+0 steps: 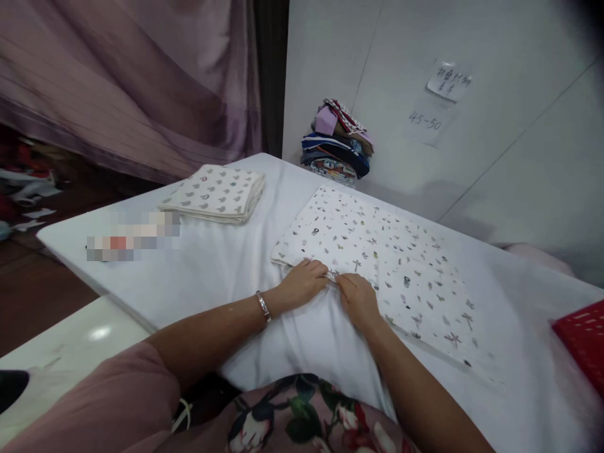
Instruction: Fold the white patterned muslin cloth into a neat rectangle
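Note:
A white cloth printed with small palm trees and leaves (325, 223) lies spread on the white-covered table, its left part folded over in more than one layer. Both hands meet at its near edge. My left hand (304, 281), with a bracelet on the wrist, pinches that edge between closed fingers. Right beside it, my right hand (357, 299) grips the same edge, thumb and fingertips together. The cloth's single-looking right part (425, 296) extends flat past my right hand. Fingertips partly hide the edge they hold.
A folded cloth with grey prints (212, 192) sits at the back left, near a pixelated patch (134, 236). Stacked folded fabrics (336, 141) stand beyond the far edge by the wall. A red plastic basket (582, 343) is at the right. A pinkish curtain (189, 75) hangs behind.

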Demonstrator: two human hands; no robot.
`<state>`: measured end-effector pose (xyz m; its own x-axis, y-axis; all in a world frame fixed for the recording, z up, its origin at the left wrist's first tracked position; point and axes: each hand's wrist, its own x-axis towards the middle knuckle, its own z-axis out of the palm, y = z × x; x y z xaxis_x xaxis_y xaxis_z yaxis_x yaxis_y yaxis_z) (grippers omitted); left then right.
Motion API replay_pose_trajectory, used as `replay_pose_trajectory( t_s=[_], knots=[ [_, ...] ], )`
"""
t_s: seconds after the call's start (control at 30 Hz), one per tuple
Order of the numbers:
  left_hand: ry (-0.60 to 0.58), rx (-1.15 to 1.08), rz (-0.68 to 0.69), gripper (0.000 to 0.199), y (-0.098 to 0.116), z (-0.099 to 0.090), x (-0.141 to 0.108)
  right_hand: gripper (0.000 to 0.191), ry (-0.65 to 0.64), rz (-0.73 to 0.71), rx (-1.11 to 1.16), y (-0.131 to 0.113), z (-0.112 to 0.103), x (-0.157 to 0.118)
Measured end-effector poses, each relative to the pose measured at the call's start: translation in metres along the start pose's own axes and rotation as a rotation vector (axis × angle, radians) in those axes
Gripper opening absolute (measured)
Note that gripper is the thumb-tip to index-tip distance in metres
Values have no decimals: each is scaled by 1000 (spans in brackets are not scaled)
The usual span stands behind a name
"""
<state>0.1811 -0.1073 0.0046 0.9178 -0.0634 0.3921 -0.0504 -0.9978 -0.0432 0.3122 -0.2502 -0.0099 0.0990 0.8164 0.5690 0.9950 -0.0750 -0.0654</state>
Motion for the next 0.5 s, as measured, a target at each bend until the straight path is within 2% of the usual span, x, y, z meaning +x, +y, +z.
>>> replay_pose_trajectory(
  t_s=[0.27, 0.5],
  knots=[
    [-40, -4, 6, 20, 0, 1, 5, 22, -8, -4, 11, 0, 1, 0],
    [40, -145, -21, 17, 0, -3, 1, 25, -23, -19, 99, -2, -6, -1]
  ],
)
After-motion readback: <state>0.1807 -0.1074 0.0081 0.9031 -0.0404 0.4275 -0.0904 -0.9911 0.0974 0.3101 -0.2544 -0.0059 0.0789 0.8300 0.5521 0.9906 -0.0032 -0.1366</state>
